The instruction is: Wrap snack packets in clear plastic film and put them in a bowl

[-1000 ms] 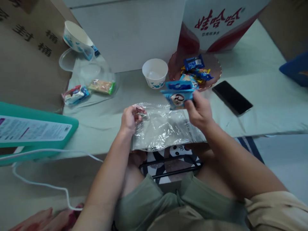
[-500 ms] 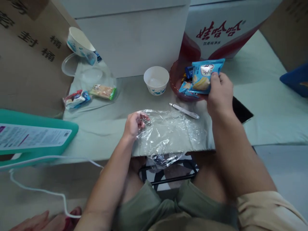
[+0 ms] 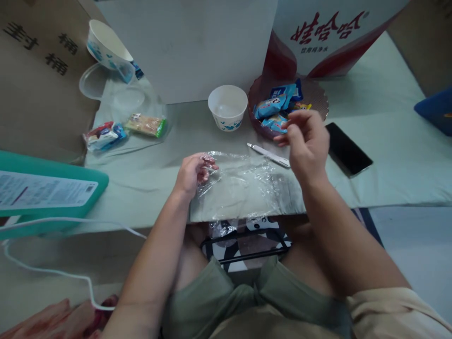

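My left hand [image 3: 192, 175], its fingers curled, grips the left edge of a clear plastic bag [image 3: 240, 188]. The crinkled bag lies flat at the table's front, part of it hanging over the edge. My right hand [image 3: 307, 146] hovers by the near rim of a pinkish see-through bowl [image 3: 319, 96], fingers apart and nothing in them. Inside the bowl are several wrapped snacks, among them a blue snack packet [image 3: 271, 106]. A white utility knife [image 3: 269, 155] rests between the bag and the bowl. Left of the bowl stands a white paper bowl [image 3: 228, 108] with a blue pattern.
A black phone [image 3: 349, 149] lies right of my right hand. At left are a filled clear bag with a snack bar [image 3: 145, 125], a tilted paper tub [image 3: 108, 44] and a green jug [image 3: 52, 188]. Cartons [image 3: 197, 52] line the back. Another person's hand [image 3: 60, 320] shows lower left.
My right hand has let go of the blue snack packet, which now lies in the pinkish bowl, and has drawn back toward me. My left hand stays on the plastic bag.
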Tool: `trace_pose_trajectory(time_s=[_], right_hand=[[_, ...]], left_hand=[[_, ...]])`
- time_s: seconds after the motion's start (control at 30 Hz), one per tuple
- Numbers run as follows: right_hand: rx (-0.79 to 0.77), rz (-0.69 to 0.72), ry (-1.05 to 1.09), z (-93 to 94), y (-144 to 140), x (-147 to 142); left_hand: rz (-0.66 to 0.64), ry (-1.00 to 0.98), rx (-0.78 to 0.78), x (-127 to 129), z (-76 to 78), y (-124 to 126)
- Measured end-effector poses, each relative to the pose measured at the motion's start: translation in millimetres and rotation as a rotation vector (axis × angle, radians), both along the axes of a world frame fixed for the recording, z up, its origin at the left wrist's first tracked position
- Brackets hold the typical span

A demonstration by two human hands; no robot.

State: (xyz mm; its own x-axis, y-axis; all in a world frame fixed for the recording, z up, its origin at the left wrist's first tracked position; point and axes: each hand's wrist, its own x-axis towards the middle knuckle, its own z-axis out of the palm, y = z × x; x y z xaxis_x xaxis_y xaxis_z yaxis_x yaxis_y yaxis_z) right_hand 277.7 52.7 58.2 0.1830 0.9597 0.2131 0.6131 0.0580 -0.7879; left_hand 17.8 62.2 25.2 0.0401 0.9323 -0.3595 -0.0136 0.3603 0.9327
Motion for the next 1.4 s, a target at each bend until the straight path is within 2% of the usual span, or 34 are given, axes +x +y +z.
trace_pose_trajectory(time_s=[0.1,0.2,0.33,0.43,0.63,0.77,0.97,1.03,1.13,1.2,1.4], right_hand=[[0.093,0.193,-0.183,-18.9,-16.0,-2.7],[0.189,0.359,-0.315,-41.3,-15.3,1.2],[0.192,0.446,-0.376,-54.9,-5.9,4.5],[0.12,0.411,-0.253,-49.8,-4.8,2.5],[-0.061,0.262,0.263,-33.6,-13.6,1.7],[-0.139,0.168,0.418,-34.1,-14.1,5.6],[-0.153,0.039,0.517,-44.6,-8.6,12.2],[-0.164,0.095,0.564,-46.1,-8.6,13.3],[-0.201,0.255,0.628,-45.2,-11.8,11.1],[-0.238,0.297,0.625,-43.9,-14.6,8.0],[-0.258,0.108,0.573,-46.1,-14.7,6.8]], left_hand=[[-0.064,0.009,0.043,-2.0,3.1,1.7],[-0.108,0.003,0.051,-6.1,6.4,3.3],[-0.141,-0.022,0.041,-14.7,9.5,5.0],[-0.126,0.005,0.081,-21.6,9.3,7.3],[-0.027,0.109,0.177,-34.3,1.9,14.1],[0.004,0.128,0.186,-39.2,0.8,14.1],[-0.002,0.175,0.213,-41.7,2.0,12.0],[0.008,0.154,0.224,-42.2,0.9,12.1],[0.047,0.12,0.212,-41.9,-0.6,12.3],[0.077,0.123,0.203,-41.2,-0.9,12.6],[0.205,0.114,0.223,-40.4,-1.5,17.1]])
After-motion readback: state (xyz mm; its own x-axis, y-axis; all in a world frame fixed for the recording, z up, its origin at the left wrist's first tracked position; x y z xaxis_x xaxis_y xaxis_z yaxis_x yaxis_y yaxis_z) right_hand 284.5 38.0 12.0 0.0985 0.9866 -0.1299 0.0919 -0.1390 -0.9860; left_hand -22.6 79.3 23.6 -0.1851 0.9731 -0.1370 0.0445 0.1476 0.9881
